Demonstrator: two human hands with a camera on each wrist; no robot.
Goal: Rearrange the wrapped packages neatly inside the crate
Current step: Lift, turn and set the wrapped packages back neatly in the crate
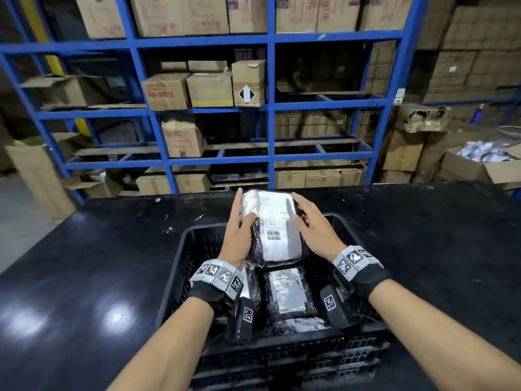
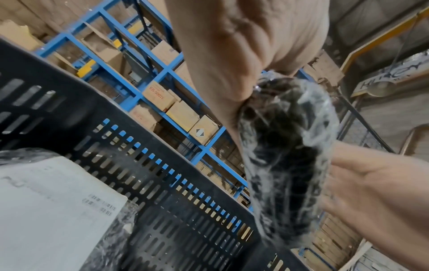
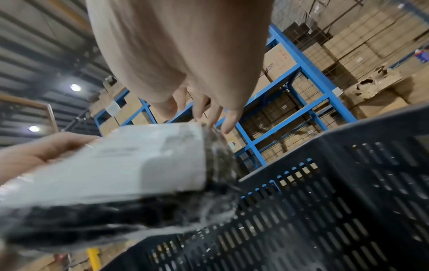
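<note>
A black slotted crate (image 1: 203, 244) stands on the black table. Above its far half I hold a black wrapped package with a white label (image 1: 277, 230), tilted. My left hand (image 1: 239, 230) grips its left edge, thumb on top. My right hand (image 1: 313, 224) lies with straight fingers against its right edge. The left wrist view shows the package (image 2: 287, 155) edge-on between both hands. More labelled packages lie in the crate: one in the middle (image 1: 289, 292), one partly hidden under my left wrist (image 1: 253, 286), and one at the near wall (image 1: 298, 324).
The table (image 1: 98, 249) stretches wide on both sides of the crate. Behind it stands blue shelving (image 1: 270, 108) stacked with cardboard boxes. An open carton of white packets (image 1: 479, 162) sits on the floor at the far right.
</note>
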